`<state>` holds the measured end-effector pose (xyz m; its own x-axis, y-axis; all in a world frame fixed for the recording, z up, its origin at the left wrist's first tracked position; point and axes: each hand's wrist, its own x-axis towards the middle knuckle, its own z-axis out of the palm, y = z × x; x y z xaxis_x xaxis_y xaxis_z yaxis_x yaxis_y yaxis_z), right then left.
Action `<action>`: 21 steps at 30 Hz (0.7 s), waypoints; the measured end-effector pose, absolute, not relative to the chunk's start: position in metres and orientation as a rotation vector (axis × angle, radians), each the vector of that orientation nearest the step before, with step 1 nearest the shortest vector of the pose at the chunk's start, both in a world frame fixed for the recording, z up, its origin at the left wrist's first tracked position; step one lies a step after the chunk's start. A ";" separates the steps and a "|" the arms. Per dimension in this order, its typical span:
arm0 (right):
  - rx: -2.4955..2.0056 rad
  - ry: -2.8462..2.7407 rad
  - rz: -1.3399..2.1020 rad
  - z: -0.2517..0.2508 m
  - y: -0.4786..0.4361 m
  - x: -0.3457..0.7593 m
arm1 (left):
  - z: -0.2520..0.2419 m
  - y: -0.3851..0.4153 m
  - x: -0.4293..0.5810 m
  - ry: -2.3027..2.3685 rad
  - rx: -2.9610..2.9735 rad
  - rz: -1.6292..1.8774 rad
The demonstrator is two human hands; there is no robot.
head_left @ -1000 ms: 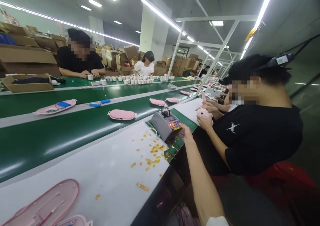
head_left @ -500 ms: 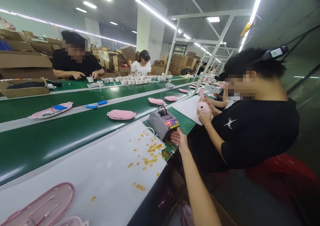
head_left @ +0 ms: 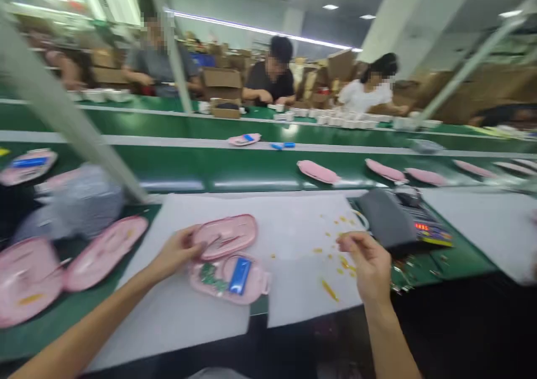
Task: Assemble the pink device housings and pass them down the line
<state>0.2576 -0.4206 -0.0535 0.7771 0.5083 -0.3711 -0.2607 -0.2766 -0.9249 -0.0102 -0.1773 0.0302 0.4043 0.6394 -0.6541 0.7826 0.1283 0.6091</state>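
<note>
Bare left hand [head_left: 176, 251], bare right hand [head_left: 366, 264], slim left forearm [head_left: 84, 326], slim right forearm [head_left: 392, 345], both bare

A camera worn on the person's head looks forward and down over a green conveyor belt [head_left: 251, 174], close above the left hand [head_left: 176, 250] and right hand [head_left: 364, 264], with a white sheet [head_left: 285, 228] filling the foreground and a co-worker [head_left: 271, 82] seated far across the line.

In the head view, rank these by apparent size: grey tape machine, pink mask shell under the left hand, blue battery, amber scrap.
1. Grey boxy tape machine
2. Pink padded mask shell
3. Blue rectangular battery
4. Small amber scrap

The shell sits nearer the camera, so the true gap between 1 and 2 is unsure.
</note>
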 end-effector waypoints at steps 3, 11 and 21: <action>-1.430 -0.873 1.051 -0.016 -0.333 0.196 | 0.042 -0.177 -0.042 1.270 1.393 -0.091; -1.423 -1.743 1.160 -0.027 -0.232 0.120 | 0.019 -0.183 -0.053 1.090 1.174 0.109; -1.637 -1.901 0.992 -0.024 -0.227 0.105 | 0.022 -0.186 -0.058 1.086 1.184 0.192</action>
